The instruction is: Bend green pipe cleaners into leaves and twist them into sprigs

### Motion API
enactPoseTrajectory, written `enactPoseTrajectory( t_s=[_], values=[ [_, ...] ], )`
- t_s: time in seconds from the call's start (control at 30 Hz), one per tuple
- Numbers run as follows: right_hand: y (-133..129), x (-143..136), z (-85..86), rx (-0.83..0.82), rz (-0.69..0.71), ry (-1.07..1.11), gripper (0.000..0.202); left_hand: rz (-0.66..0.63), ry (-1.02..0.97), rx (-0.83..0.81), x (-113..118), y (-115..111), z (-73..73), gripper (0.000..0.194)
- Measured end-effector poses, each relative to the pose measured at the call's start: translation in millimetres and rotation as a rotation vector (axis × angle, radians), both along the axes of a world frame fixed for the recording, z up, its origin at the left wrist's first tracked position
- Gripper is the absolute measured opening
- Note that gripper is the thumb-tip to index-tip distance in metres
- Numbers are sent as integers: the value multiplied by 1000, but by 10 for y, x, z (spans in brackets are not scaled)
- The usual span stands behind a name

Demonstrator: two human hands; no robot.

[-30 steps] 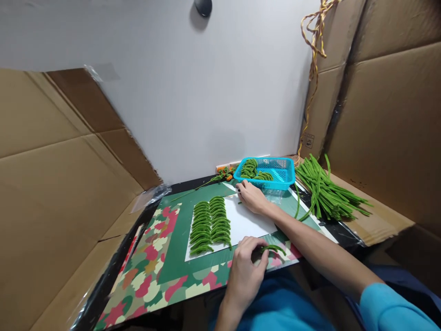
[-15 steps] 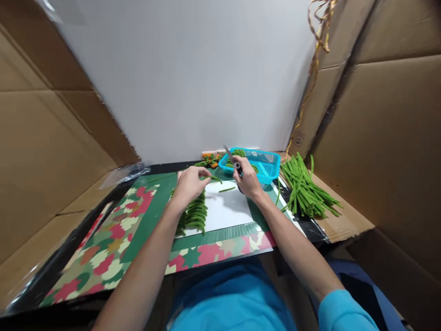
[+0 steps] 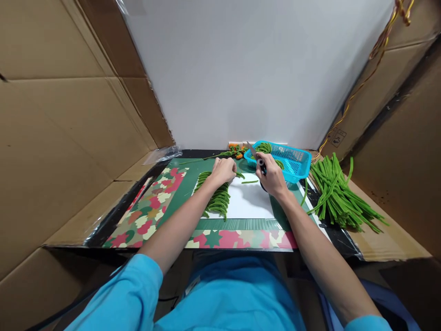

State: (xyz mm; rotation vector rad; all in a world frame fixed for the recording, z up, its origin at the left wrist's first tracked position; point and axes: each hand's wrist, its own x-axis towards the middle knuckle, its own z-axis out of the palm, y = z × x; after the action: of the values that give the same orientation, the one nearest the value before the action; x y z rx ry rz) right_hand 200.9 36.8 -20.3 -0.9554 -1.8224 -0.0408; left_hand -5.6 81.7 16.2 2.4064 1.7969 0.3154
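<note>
My left hand (image 3: 223, 171) is closed at the far end of a row of short, bent green pipe cleaner pieces (image 3: 218, 202). A short pipe cleaner piece (image 3: 240, 175) sticks out to the right of its fingertips; the grip itself is partly hidden. The row lies on a white sheet (image 3: 253, 202), where one loose straight piece (image 3: 250, 182) lies between my hands. My right hand (image 3: 272, 178) is wrapped round the dark handles of a pair of scissors (image 3: 252, 150), blades pointing up and left.
Behind my right hand stands a blue plastic basket (image 3: 305, 170) with green pieces in it. Long green pipe cleaners (image 3: 341, 197) are heaped at the right. Orange and green pipe cleaner shapes (image 3: 236, 149) lie near the back wall. Cardboard walls (image 3: 62, 124) flank the table.
The view has swung left, so everything sits further right in the picture. My left hand has turned and come down over the far end of the row. My right hand still holds the scissors.
</note>
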Motion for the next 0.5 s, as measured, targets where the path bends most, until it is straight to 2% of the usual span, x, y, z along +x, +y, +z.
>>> enactPoseTrajectory(
  t_s=[0.2,0.3,0.4,0.5],
  values=[
    [18,-2,-26,20,-19,-37,41,-7,-14,-51,-19,0,-18,6],
    [3,-4,-39,11,-41,-69,42,-24,-70,-75,-32,-9,28,14],
    [-21,-8,-45,3,-64,-99,42,-61,-167,-94,-67,-59,171,17],
    [-46,-16,-40,6,-81,-114,42,-163,-272,-123,-105,-297,438,17]
  ],
)
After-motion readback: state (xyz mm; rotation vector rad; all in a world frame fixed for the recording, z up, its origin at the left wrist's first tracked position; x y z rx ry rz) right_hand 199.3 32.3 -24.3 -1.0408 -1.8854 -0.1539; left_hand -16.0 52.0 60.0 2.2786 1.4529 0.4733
